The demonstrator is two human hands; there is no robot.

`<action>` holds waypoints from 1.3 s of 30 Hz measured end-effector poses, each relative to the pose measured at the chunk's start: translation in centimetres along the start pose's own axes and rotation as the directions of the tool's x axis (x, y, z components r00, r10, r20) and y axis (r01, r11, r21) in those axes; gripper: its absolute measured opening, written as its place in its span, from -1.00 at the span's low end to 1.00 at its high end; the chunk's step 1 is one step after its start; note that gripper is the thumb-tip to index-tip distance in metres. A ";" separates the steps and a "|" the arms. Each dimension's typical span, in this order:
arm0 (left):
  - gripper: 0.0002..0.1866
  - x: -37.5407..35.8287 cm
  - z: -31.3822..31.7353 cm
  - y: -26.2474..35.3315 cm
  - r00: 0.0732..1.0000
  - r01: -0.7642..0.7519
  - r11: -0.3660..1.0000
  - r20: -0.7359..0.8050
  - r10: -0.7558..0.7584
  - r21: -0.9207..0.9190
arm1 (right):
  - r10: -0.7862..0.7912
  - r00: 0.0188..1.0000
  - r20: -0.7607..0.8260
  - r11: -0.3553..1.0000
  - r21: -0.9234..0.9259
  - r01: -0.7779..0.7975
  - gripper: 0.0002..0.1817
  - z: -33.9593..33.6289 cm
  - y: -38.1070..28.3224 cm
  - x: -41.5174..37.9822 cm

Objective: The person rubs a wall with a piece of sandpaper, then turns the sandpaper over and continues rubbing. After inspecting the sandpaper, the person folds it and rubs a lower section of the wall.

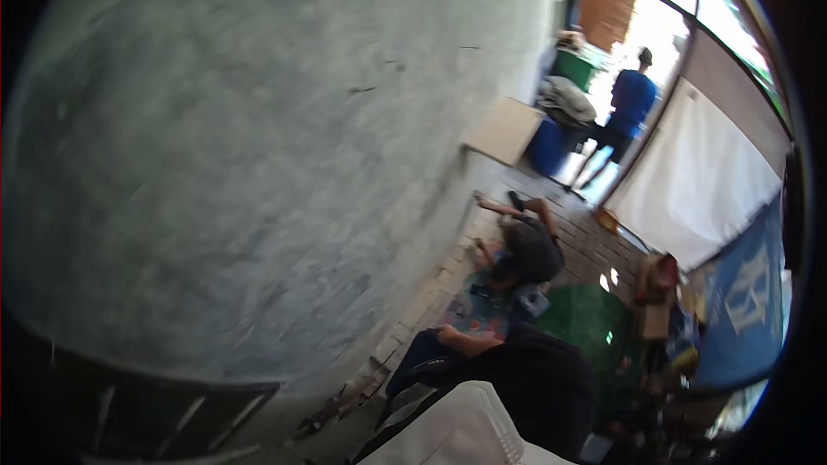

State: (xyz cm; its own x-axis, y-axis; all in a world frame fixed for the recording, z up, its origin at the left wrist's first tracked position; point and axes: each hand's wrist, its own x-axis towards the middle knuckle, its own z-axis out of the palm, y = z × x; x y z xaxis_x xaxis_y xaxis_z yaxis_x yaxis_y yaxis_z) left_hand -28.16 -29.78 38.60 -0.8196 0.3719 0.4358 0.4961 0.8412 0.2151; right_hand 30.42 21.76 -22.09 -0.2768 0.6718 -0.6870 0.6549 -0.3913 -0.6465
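Observation:
A bare forearm and hand [465, 341] reach out of a black sleeve [538, 379] at the bottom centre; from the side it comes in, I take it for my right hand. It lies on or just over dark blue cloth [418, 355] with pale marks. Blur hides its fingers, and I cannot make out anything held. My left hand does not show. A white pleated mask or cloth [465, 430] covers the bottom edge. Beyond the hand is a colourful mat [469, 310] with small items on it.
A person in dark clothes [532, 250] sits low on the brick floor [594, 250] by the grey wall [215, 164]. Another, in a blue shirt [633, 102], stands near the doorway. A green mat [581, 319], cardboard box [655, 320] and white sheet [698, 172] are rightward.

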 end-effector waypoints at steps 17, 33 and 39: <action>-0.44 -22.9 29.5 25.1 0.888 -0.213 0.787 0.221 0.404 -0.580 | -0.425 0.764 0.484 0.904 0.273 0.330 -0.49 1.4 -13.2 0.0; -0.63 -30.5 28.5 34.6 0.752 0.657 0.043 0.658 0.030 -0.753 | -0.540 0.240 0.807 0.840 0.533 0.096 -0.32 5.1 -27.3 -17.1; -0.72 -30.3 27.0 33.5 0.633 0.736 -0.276 0.773 -0.042 -0.618 | -0.364 0.387 0.847 0.891 0.438 -0.120 -0.63 5.2 -29.4 -20.7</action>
State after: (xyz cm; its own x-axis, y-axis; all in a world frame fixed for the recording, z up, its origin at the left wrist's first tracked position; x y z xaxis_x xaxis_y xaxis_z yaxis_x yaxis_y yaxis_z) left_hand 5.57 -2.26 8.98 -0.7614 0.5032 -0.4087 -0.5633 -0.2013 0.8014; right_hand 13.24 16.04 9.39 -0.9414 -0.1299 -0.3114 0.3086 -0.7049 -0.6386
